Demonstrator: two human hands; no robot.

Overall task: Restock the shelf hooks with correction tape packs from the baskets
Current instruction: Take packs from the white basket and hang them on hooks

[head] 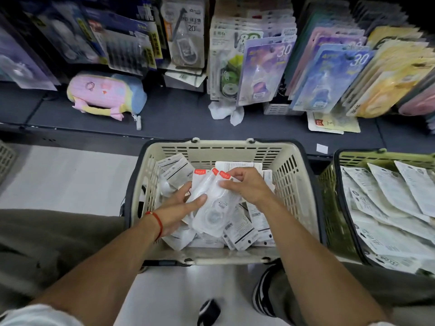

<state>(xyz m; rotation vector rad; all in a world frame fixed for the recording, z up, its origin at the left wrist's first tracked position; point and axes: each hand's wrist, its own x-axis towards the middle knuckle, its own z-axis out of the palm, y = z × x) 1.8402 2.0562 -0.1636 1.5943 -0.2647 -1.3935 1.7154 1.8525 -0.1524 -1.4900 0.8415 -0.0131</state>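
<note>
Over the cream basket, the left hand lies under a small fan of clear correction tape packs with its thumb pressed on top, while the right hand pinches their red-tabbed upper ends. Beyond the basket, hooks of packs hang on the shelf. The slick packs are splayed, not squared, so one may well slide out and fall back into the basket on lifting

Glossy clear plastic packs lie in a matt slotted plastic basket.
</note>
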